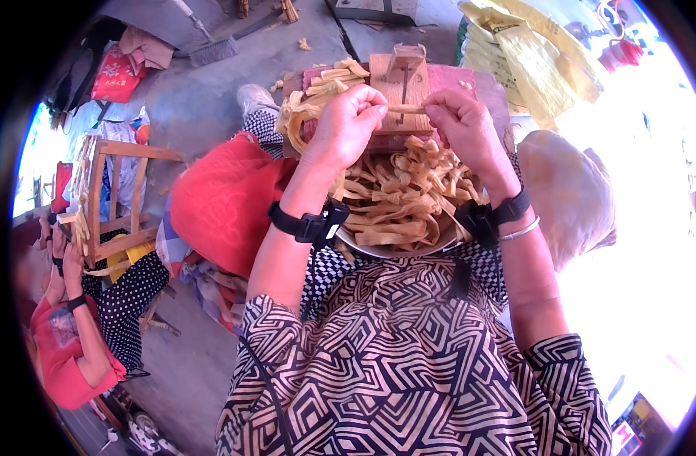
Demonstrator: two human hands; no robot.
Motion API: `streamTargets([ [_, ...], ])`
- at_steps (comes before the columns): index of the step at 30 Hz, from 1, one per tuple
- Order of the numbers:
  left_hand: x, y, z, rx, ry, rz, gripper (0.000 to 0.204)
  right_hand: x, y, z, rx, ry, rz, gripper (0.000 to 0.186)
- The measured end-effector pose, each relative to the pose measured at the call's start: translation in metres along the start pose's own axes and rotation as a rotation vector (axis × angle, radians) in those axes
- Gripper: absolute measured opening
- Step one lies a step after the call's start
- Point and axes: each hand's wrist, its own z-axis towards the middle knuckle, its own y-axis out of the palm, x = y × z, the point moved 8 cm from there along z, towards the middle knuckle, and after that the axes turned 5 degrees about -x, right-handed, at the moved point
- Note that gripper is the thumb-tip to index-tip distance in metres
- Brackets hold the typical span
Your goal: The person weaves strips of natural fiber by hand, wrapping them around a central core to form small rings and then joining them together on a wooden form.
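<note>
A pale tan, flat strip [406, 109] is drawn level between my two hands, over a small wooden block [378, 70]. My left hand [352, 123] pinches its left end between thumb and fingers. The other end is gripped by the closed fingers of my right hand [467, 126]. From an upright piece on the block, a thin metal rod [405, 85] runs toward me. More folded strips [310, 108] lie beside my left hand on the board. Below my hands, a heap of loose, curled strips [405, 199] fills a basin [386, 251] on my lap.
Red cloth [226, 199] bulges at my left, and a pale covered bundle [568, 190] at my right. Yellow sacks [526, 61] stand far right. A broom [213, 52] lies far left. Another person [78, 334] sits beside a wooden chair [124, 152], handling something.
</note>
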Motion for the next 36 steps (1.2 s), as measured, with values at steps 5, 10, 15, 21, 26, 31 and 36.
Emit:
streamTargets([
  [5, -0.01, -0.001, 0.005, 0.023, -0.059, 0.008, 0.005, 0.006, 0.0, 0.006, 0.014, 0.024, -0.091, 0.013],
  [10, -0.011, 0.001, 0.007, -0.002, -0.041, 0.004, 0.006, 0.005, -0.001, 0.008, 0.04, -0.045, -0.108, 0.01],
  [15, -0.012, -0.005, 0.018, 0.132, 0.051, 0.232, 0.01, 0.012, 0.007, 0.016, 0.076, -0.096, -0.279, 0.016],
  [21, -0.011, -0.017, 0.0, 0.252, 0.063, 0.447, 0.01, 0.005, 0.006, -0.008, -0.026, -0.027, -0.473, 0.017],
  [26, -0.001, 0.029, -0.02, -0.044, -0.15, -0.062, 0.008, -0.044, -0.008, -0.038, 0.09, -0.352, -0.218, 0.024],
  [31, 0.006, 0.063, -0.037, -0.137, -0.226, -0.506, 0.012, -0.04, 0.01, -0.033, 0.185, -0.269, -0.452, 0.023],
  [36, -0.008, 0.034, -0.031, -0.221, -0.099, 0.021, 0.025, -0.014, -0.013, -0.043, 0.038, -0.119, -0.453, 0.018],
])
